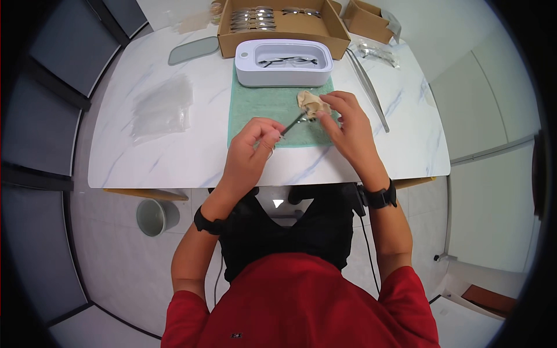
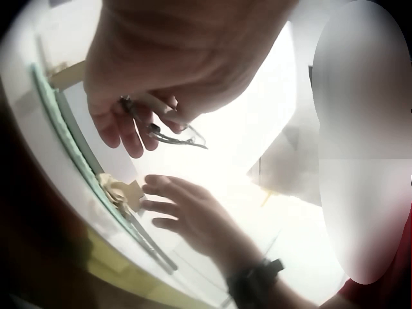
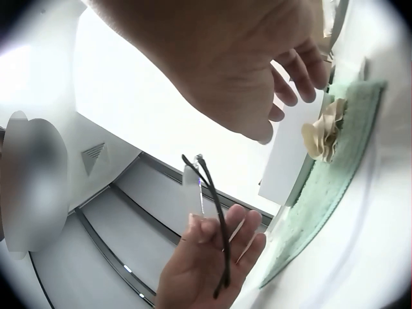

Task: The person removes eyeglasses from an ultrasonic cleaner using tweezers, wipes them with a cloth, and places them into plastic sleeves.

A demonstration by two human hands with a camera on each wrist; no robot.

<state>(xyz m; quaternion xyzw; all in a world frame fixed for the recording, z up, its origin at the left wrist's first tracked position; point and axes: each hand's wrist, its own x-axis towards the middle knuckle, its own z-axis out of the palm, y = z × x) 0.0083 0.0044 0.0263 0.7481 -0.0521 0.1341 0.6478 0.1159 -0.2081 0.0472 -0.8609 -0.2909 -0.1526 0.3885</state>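
Note:
My left hand pinches a pair of eyeglasses between thumb and fingers. Their thin dark temple points up and to the right over the green towel. A crumpled beige cloth lies on that towel. Over the cloth hovers my right hand, its fingers loosely bent and holding nothing; the right wrist view shows a gap between fingertips and the cloth. Behind the towel stands a white ultrasonic cleaner with another pair of glasses in its basin.
A cardboard box with rows of glasses stands at the back. Clear plastic bags and a grey lid lie on the left. Long metal tweezers and bagged glasses are on the right. A bin stands below left.

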